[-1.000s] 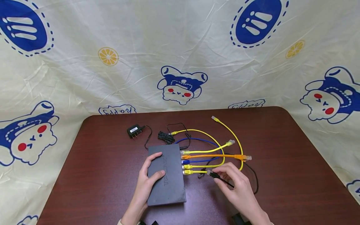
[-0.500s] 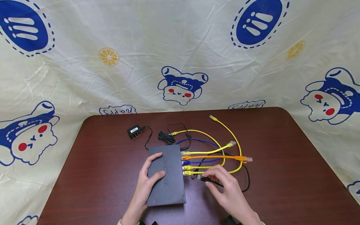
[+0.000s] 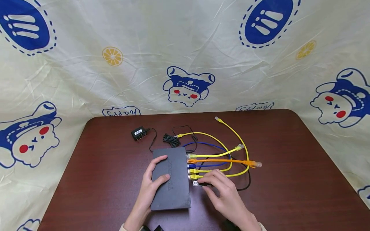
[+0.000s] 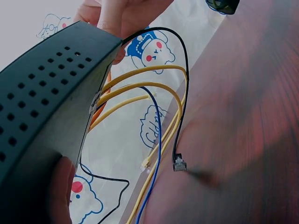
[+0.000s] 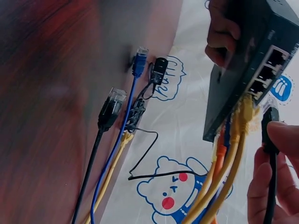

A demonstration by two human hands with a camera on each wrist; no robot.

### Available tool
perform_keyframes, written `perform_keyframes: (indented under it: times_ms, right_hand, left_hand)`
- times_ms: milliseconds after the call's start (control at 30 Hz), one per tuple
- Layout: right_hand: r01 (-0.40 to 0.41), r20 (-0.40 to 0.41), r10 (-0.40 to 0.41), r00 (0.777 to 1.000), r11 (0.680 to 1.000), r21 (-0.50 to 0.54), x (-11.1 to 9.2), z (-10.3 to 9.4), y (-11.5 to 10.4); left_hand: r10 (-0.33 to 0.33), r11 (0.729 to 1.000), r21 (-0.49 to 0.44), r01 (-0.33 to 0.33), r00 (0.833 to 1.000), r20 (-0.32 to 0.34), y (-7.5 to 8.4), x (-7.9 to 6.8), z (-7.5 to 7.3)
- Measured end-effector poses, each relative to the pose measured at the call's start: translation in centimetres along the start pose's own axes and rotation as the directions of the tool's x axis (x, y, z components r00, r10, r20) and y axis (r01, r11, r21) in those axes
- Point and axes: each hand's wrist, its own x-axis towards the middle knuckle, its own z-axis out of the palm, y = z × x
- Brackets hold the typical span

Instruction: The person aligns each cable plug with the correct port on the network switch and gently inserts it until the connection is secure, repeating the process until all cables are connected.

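A dark grey network switch (image 3: 173,197) is held off the table in my left hand (image 3: 150,183), thumb across its top. From its right side run yellow, orange and blue network cables, plugged in a row. My right hand (image 3: 225,195) pinches the black plug of a network cable (image 5: 270,126) between thumb and fingers. This plug is close to the switch's port side, beside the nearest yellow plug (image 3: 193,176) but apart from the ports. Several bare ports (image 5: 267,72) show in the right wrist view. The black cable's other plug (image 5: 111,109) hangs loose over the table.
A black power adapter (image 3: 139,132) lies at the back left, its bundled cord (image 3: 171,140) behind the switch. Loose ends of the yellow cable (image 3: 218,119) and orange cable (image 3: 255,164) spread to the right. A patterned sheet (image 3: 138,86) stands behind the brown table (image 3: 289,160).
My right hand has moved left with the black plug, bringing it near the switch's port side. The left hand and the switch have stayed nearly still.
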Motion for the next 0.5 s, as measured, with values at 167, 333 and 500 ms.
perform_keyframes:
  times_ms: [167,333,500]
  right_hand:
    - [0.041,-0.014,-0.041,0.999,0.999,-0.003,0.03,0.53,0.22]
    - [0.075,-0.029,-0.076,0.997,0.997,-0.004,0.15,0.85,0.25]
    - [0.122,-0.047,-0.123,0.991,0.992,-0.016,0.27,1.08,0.34]
  left_hand:
    - [-0.003,1.000,-0.007,0.003,1.000,0.010,0.10,0.04,0.08]
    - [-0.005,1.000,-0.011,0.005,1.000,0.014,0.16,-0.02,0.14]
    - [-0.006,1.000,-0.001,0.006,1.000,0.018,0.18,-0.02,0.16]
